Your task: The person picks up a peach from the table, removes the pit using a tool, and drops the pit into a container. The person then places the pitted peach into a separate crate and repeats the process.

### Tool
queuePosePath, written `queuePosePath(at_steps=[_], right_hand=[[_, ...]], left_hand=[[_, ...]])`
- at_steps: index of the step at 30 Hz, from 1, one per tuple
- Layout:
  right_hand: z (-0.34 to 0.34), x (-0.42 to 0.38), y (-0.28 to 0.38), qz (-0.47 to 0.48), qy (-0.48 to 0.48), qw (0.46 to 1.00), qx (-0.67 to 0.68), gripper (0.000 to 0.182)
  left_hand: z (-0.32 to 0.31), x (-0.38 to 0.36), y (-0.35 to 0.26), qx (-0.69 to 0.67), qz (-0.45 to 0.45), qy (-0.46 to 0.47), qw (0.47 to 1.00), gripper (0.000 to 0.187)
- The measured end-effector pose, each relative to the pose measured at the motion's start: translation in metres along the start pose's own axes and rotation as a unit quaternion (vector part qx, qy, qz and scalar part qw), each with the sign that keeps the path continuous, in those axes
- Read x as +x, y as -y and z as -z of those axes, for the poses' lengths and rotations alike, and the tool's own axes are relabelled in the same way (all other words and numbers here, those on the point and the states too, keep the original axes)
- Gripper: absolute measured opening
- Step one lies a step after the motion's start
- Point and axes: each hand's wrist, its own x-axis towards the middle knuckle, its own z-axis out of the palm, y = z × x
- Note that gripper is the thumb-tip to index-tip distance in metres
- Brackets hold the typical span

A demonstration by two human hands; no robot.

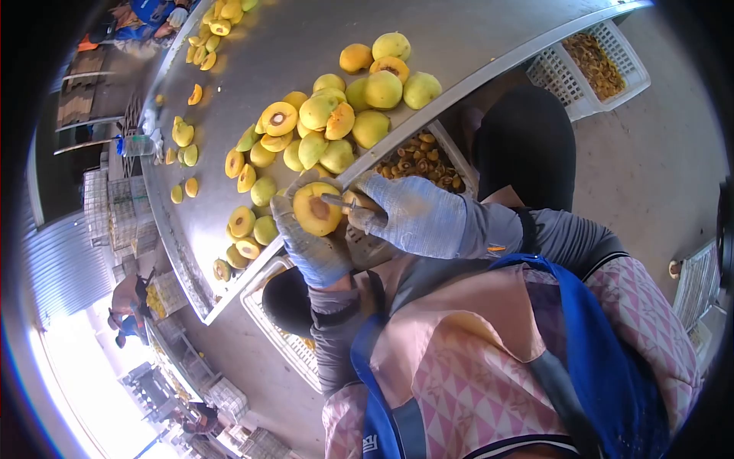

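My left hand (pixel 312 252), in a pale blue-grey glove, is closed around a halved yellow peach (pixel 318 208) with its cut face and brown centre turned up. My right hand (pixel 417 216), gloved alike, grips a small pitting tool (pixel 349 203). The metal end of that tool reaches the edge of the peach's brown centre. Whole and halved yellow peaches (pixel 317 112) lie in a heap on the metal table (pixel 267 46), just beyond both hands. Beneath the table edge sits a crate of brown pits (pixel 420 162), partly covered by my right hand.
A white basket (pixel 566 84) of brown scraps stands on the floor at the upper right. Another white crate (pixel 264 310) is below my left arm. More peaches (pixel 210 38) lie farther along the table. Other people (pixel 141 19) are at the far side and in the background.
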Motion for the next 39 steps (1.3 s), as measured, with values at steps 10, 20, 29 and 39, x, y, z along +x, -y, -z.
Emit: queuePosePath(at_steps=[10, 20, 29, 39], right_hand=[[-0.005, -0.005, -0.010, 0.043, -0.038, 0.994, -0.098, 0.028], [-0.002, -0.009, -0.010, 0.048, -0.008, 0.987, -0.151, 0.034], [-0.004, -0.015, -0.019, 0.094, 0.012, 0.984, -0.153, 0.029], [-0.006, -0.009, -0.011, 0.013, -0.013, 0.994, -0.110, 0.035]], left_hand=[[0.001, 0.001, 0.021, 0.121, -0.112, -0.014, 0.986, 0.048], [0.010, 0.011, 0.025, 0.180, -0.093, -0.020, 0.979, 0.049], [0.002, 0.008, 0.018, 0.157, -0.036, 0.023, 0.987, 0.059], [-0.008, 0.003, 0.025, 0.171, -0.173, -0.050, 0.969, 0.060]])
